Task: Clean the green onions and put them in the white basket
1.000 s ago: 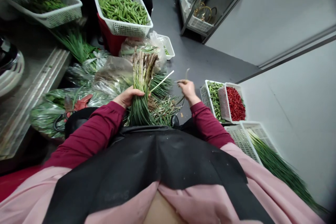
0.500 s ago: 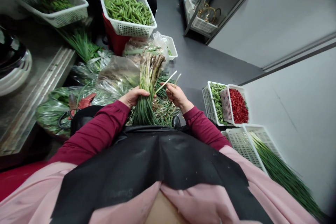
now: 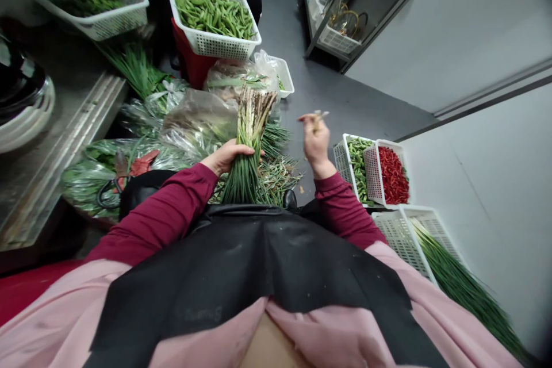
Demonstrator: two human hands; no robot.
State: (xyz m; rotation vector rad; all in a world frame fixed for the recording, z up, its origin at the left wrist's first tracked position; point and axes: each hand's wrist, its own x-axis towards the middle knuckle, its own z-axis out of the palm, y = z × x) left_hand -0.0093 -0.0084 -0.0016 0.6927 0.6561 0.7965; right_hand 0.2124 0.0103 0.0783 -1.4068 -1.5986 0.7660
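Observation:
My left hand is wrapped round a thick bunch of green onions, held upright with the whitish root ends on top. My right hand is raised to the right of the bunch, its fingers pinched on a thin pale strip of onion skin. Below both hands lies a heap of green trimmings. My dark red sleeves and a black apron fill the lower part of the view.
A white basket of green pods sits ahead on a red stool, another person behind it. Baskets of red chillies and green chillies stand right, a basket of long green onions nearer. Plastic bags of greens lie left by a steel counter.
My right hand went in to the bunch, pinched a strip off it, and has now pulled up and to the right, away from the bunch. The left hand kept its grip.

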